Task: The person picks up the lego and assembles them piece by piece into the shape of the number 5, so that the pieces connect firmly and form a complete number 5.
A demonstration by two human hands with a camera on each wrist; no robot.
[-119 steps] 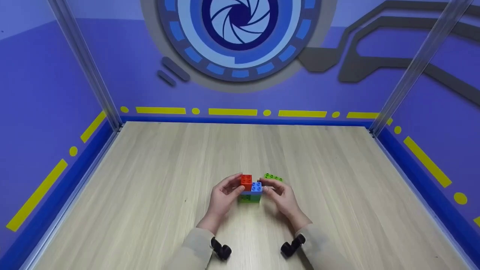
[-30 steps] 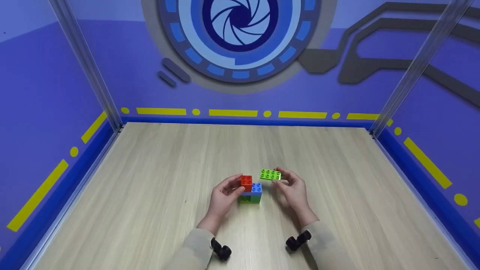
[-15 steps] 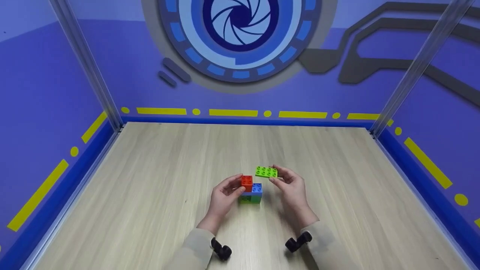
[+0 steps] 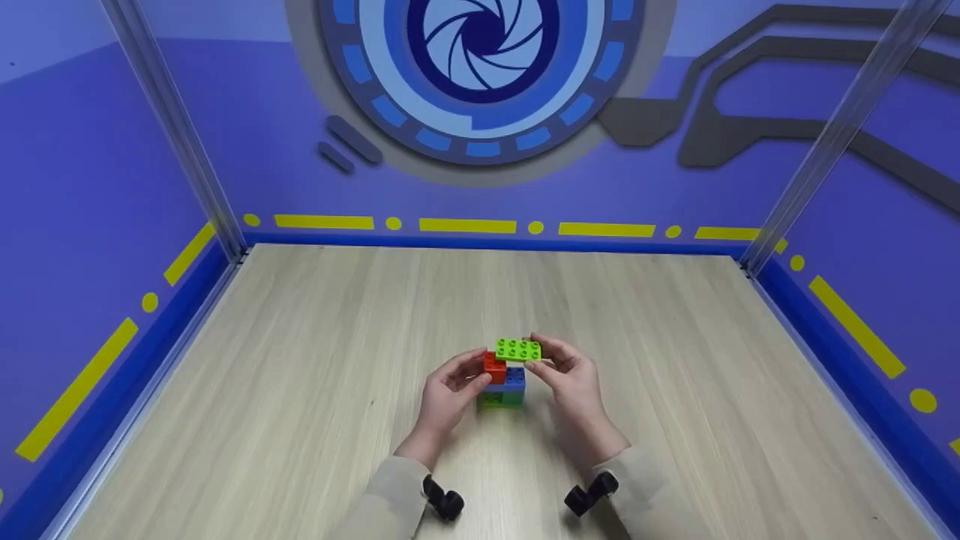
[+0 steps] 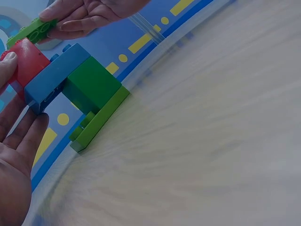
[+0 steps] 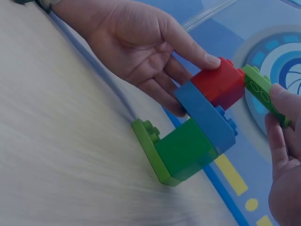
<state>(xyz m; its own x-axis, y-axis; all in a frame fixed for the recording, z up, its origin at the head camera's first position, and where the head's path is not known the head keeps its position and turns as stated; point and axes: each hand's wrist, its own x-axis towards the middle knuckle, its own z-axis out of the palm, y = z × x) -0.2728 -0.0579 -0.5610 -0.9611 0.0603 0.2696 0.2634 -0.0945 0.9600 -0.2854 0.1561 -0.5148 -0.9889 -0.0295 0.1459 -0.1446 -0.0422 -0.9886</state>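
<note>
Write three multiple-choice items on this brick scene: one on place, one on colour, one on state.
1. Where is the light green plate?
A. flat on the table
B. above the red brick, in the right hand
C. under the stack

2. What colour is the brick directly under the red brick?
A. blue
B. yellow
C. white

3. What is the left hand doing?
A. lying flat, away from the stack
B. holding the stack at the red brick
C. gripping a wrist camera

Answers: 1 B, the right hand pinches it there; 2 A, the blue brick sits beneath; 3 B, its thumb rests on the red brick.

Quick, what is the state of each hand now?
Left hand: grips the red brick.
Right hand: pinches the lime plate.
</note>
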